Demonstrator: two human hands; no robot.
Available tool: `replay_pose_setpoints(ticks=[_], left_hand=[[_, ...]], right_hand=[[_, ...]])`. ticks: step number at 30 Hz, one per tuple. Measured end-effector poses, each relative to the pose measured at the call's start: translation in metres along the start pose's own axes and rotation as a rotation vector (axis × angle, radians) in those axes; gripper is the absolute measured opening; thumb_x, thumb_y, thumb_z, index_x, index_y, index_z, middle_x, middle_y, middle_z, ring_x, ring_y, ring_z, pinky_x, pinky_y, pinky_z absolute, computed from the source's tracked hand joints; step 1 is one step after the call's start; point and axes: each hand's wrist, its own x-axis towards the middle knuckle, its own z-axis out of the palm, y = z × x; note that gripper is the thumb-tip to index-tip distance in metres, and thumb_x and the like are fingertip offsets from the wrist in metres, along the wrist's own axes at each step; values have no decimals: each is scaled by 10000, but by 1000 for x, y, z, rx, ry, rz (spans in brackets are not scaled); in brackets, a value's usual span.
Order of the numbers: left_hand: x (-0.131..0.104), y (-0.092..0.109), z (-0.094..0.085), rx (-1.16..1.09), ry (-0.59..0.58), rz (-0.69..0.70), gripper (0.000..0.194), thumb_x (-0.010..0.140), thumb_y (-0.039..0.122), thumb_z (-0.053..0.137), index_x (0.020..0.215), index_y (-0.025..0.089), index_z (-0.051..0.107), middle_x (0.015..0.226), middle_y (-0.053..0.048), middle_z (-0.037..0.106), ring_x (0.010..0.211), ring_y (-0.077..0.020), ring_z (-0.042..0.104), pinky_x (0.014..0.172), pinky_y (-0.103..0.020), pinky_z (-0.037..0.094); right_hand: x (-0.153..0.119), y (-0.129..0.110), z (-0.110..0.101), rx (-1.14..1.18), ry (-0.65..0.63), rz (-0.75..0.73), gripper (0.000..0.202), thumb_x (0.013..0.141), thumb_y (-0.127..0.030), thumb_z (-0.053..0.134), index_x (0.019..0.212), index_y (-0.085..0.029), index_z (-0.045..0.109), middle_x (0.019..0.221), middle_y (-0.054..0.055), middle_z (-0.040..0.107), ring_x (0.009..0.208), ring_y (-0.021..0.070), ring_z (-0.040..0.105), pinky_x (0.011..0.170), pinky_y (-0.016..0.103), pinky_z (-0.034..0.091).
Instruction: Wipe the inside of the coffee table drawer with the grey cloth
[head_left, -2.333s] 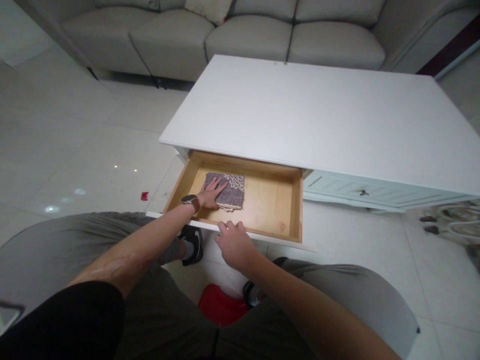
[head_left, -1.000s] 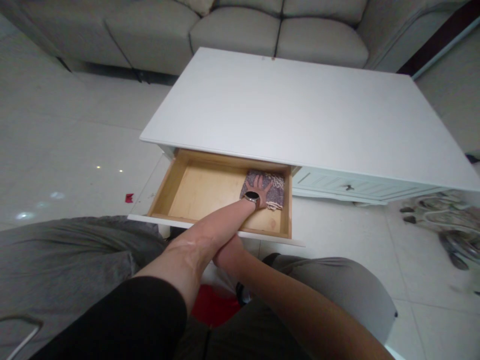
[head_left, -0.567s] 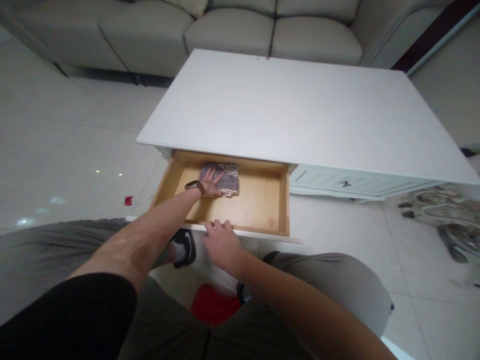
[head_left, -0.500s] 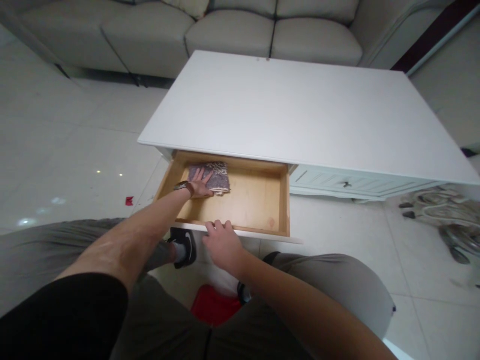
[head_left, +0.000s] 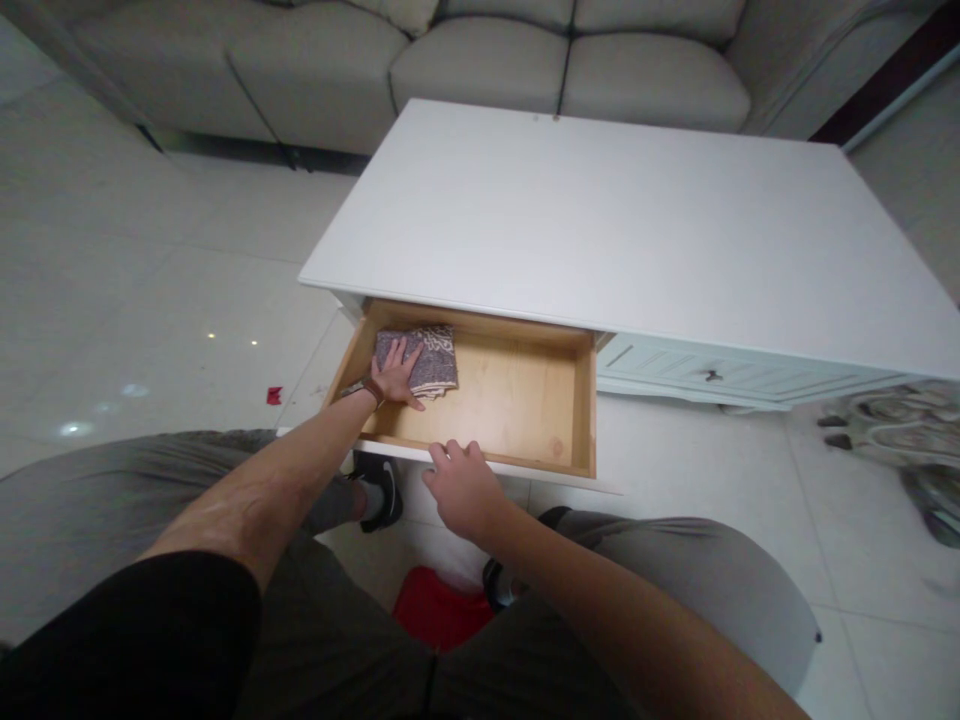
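A folded purple-grey cloth (head_left: pixel 439 362) with a pale pattern lies at the left end of a pulled-out wooden drawer (head_left: pixel 517 400). My left hand (head_left: pixel 396 375) rests flat on top of it, fingers spread, near the drawer's left wall. A dark band circles that wrist. My right hand (head_left: pixel 465 488) has its fingers hooked over the drawer's white front edge, left of its middle. The right thumb is hidden from view.
The drawer belongs to a white coffee table (head_left: pixel 615 220). A second drawer (head_left: pixel 709 375) with a small knob is shut at right. Behind stands a beige sofa (head_left: pixel 480 70). Between my feet sits a red object (head_left: pixel 439 610); a red scrap (head_left: pixel 274 395) lies on the floor.
The cloth and my left hand have shifted left inside the drawer, closer to its left wall. My right hand keeps its hold on the drawer front. The camera view has swung slightly left.
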Motion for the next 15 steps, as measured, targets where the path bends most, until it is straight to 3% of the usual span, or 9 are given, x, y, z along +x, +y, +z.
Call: replay_pose_setpoints(ticks=[15], left_hand=[[5,-1,2,-26,-7,8,1648,453,697,896,1618,300,-200,1670,-177,-292,1519,-473,-249,1168,-752,113]], right_hand=[[-1,0,-2,-7,-3,-6,249,983,-241,487,1067,-189,716,1240,145,597,1075,300,524,856,472,450]])
